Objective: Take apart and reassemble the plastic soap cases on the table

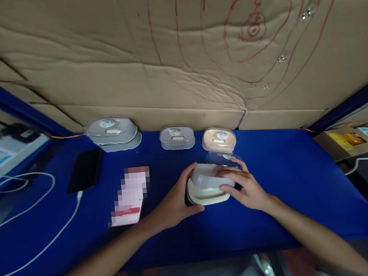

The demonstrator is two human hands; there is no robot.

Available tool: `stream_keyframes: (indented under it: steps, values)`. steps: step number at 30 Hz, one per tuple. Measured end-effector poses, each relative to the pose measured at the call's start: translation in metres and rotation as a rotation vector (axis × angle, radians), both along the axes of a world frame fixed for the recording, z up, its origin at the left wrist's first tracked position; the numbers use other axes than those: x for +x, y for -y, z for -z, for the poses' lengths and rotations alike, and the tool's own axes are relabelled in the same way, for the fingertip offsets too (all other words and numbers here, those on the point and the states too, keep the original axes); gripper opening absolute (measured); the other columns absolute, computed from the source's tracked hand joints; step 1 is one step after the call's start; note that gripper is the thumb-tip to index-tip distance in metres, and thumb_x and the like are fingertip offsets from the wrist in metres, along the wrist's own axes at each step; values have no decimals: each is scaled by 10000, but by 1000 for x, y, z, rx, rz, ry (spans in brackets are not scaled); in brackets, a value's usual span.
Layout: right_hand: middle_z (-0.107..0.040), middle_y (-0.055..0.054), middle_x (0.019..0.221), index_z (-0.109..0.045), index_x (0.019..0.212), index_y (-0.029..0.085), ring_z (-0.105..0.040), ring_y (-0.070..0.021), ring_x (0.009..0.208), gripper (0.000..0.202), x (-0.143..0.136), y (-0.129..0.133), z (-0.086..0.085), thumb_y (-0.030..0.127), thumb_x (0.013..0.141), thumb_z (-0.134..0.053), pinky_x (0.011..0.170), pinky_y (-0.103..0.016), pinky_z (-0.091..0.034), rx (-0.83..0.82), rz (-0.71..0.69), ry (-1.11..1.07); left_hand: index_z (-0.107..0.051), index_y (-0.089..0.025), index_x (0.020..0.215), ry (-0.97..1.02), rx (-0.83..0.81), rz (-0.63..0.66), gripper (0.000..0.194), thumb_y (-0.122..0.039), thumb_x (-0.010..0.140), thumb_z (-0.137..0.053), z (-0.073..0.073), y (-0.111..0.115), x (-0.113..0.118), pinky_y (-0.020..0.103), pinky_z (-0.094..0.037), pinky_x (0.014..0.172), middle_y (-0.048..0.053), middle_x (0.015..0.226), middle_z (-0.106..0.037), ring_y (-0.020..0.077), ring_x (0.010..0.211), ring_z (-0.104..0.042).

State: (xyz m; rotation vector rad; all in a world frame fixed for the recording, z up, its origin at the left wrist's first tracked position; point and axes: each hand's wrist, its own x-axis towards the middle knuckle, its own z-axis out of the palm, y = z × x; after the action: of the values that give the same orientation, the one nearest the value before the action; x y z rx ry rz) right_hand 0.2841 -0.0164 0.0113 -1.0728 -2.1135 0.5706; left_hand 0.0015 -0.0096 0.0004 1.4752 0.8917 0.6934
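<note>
Left hand (176, 201) clasping the left end of a cream tray (210, 200), thumb in front, fingers behind; right hand (248, 188) pinching the right end of a pale box (205, 177) just over the tray; clear lid (216, 158) behind the box; peach box (219, 142) beyond, on the blue table (286, 167); lit phone (131, 194) to the left.

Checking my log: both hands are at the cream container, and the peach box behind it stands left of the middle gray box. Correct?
Not quite: the head view shows the peach box right of the middle gray box. Left hand and right hand are at the cream container, as stated.
</note>
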Motion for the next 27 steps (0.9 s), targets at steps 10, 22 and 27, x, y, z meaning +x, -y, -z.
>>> stream_keyframes:
  steps: [10, 22, 27]
  values:
    - [-823, -71, 1019, -780, 1098, 221, -757, -273, 953, 503, 7, -22, -3, 686, 953, -657, 875, -405, -597, -793, 454, -922, -540, -72, 1400, 505, -886, -193, 712, -512, 892, -777, -20, -25, 0, 469, -509, 1116, 230, 1224, -738, 336, 1135, -740]
    - [-721, -106, 1421, -623, 1412, 216, -632, -267, 1385, 407, -12, 16, -13, 346, 1032, -689, 1198, -488, -466, 228, -238, 96, -356, -410, 1585, 362, -76, -118, 1111, -241, 688, -990, -11, 3, 0, 474, -446, 1206, 110, 1622, -464, 350, 1500, -485]
    - [-738, -108, 1385, -623, 1404, 183, -646, -246, 1364, 344, -15, 13, -11, 326, 1096, -565, 1149, -456, -510, 319, -147, 228, -377, -394, 1618, 347, -327, -50, 1126, -207, 687, -982, -10, -3, 2, 473, -468, 1193, 112, 1669, -454, 367, 1496, -503]
